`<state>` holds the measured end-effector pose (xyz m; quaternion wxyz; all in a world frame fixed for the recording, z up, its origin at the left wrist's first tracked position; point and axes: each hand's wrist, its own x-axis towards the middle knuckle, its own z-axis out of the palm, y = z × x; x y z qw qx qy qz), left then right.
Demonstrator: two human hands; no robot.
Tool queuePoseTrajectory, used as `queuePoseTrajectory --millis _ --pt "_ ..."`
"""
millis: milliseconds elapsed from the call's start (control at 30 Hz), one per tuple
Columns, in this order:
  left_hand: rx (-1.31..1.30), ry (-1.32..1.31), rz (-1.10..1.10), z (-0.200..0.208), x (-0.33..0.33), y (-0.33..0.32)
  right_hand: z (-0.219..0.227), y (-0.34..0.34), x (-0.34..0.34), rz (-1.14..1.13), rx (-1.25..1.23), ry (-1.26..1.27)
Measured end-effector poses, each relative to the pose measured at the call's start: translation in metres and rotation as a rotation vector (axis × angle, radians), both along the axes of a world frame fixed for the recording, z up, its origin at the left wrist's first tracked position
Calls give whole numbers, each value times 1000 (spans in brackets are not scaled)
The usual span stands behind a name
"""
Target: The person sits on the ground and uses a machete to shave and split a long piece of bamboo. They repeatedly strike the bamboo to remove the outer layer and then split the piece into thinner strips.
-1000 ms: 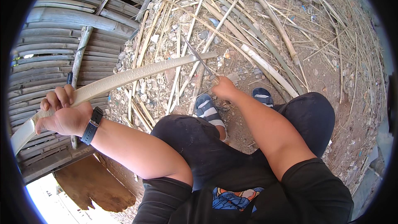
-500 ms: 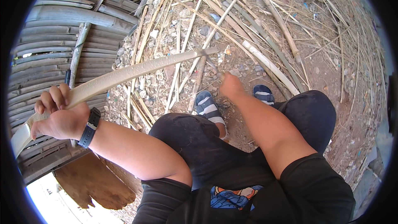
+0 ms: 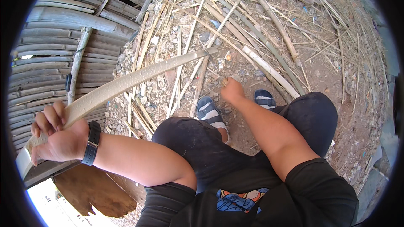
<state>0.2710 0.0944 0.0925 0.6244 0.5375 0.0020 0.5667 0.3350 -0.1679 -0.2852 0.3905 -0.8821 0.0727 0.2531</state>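
The left hand [image 3: 61,136] is curled round a bamboo strip [image 3: 126,83], long, flat and pale, its face faintly rough and mottled; the strip runs from the palm, over the ground [image 3: 320,73], in a shallow arc, narrowing toward its far end. The right hand [image 3: 232,91] is closed in a fist on the short handle of a knife [image 3: 212,62]. Its slim, dark blade crosses the strip near the far tip, though whether the edge touches cannot be told. A black watch [image 3: 91,143] with a smooth strap circles the left wrist. Beyond the left hand stands a wall [image 3: 44,65] of weathered, rounded bamboo slats. Split sticks [image 3: 187,54], straight and pale, lie crossed over gritty soil, pebbles and dry straw. Below hangs a brown sheet [image 3: 90,189] with a ragged edge
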Motion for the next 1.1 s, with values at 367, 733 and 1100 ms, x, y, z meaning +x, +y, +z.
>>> queuePoseTrajectory --millis 367,733,1100 --pt "-63 -472 -192 11 -81 42 142 -17 102 8 56 -375" --pt "-155 -647 -240 0 -94 54 229 -126 129 184 -163 -645" --pt "-146 -560 -217 8 -81 31 214 -133 141 285 -377 -870"
